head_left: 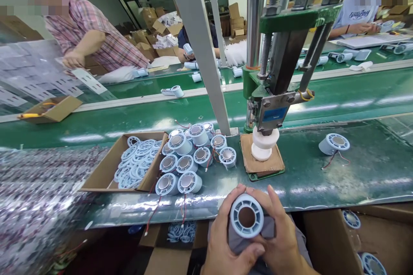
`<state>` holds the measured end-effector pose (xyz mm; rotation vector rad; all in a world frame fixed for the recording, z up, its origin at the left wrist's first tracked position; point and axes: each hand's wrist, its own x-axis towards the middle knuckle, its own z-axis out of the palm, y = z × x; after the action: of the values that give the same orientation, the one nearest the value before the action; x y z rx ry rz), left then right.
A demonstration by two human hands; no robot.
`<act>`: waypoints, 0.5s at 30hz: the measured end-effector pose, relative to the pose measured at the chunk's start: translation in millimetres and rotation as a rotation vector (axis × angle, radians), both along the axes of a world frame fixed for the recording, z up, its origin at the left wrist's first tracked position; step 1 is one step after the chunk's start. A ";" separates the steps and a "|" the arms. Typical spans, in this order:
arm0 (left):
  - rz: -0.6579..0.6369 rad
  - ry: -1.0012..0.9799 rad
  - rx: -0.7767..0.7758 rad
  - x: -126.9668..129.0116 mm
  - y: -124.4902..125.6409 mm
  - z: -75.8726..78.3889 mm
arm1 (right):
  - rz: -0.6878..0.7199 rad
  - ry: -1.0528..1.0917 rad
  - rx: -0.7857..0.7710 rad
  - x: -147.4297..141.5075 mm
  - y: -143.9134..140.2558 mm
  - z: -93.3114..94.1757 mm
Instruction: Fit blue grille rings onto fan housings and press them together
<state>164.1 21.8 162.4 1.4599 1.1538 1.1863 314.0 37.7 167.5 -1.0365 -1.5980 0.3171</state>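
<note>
Between my two hands, over the front edge of the bench, is a light blue round plastic housing (247, 217) with a spoked ring on top and a dark brown centre. My left hand (224, 240) wraps its left side, thumb below it. On the opposite side, the fingers of my right hand (280, 234) are curled round it, index finger partly raised. Just beyond stands a press (277, 73) with a white round pressing head (264, 142) over a cardboard-covered base (250, 165). Left of the press, several similar housings (185, 163) with silver discs and red and black wires are grouped.
A cardboard box (106, 172) holds many light blue rings (138, 163). One wired housing (334, 144) stands right of the press. Below the bench edge is a box (335, 245) with more housings. A grey post (206, 43) rises behind; co-workers (97, 30) sit across the green conveyor.
</note>
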 end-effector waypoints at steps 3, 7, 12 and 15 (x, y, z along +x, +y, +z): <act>0.007 0.044 0.010 0.6 1.2 -1.5 | -0.015 -0.017 0.001 -1.9 0.3 -2.1; 0.037 0.093 0.018 2.2 2.8 -5.1 | -0.020 -0.013 0.007 -5.4 1.3 -6.1; 0.065 0.102 0.003 2.1 3.1 -7.8 | -0.024 0.004 -0.004 -7.2 0.3 -10.4; 0.079 0.072 -0.023 3.1 3.3 -7.9 | -0.038 -0.035 0.013 -5.6 0.7 -9.0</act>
<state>167.2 25.1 154.5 1.4621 1.2807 1.1787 308.4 38.4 158.6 -1.0665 -1.6073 0.2640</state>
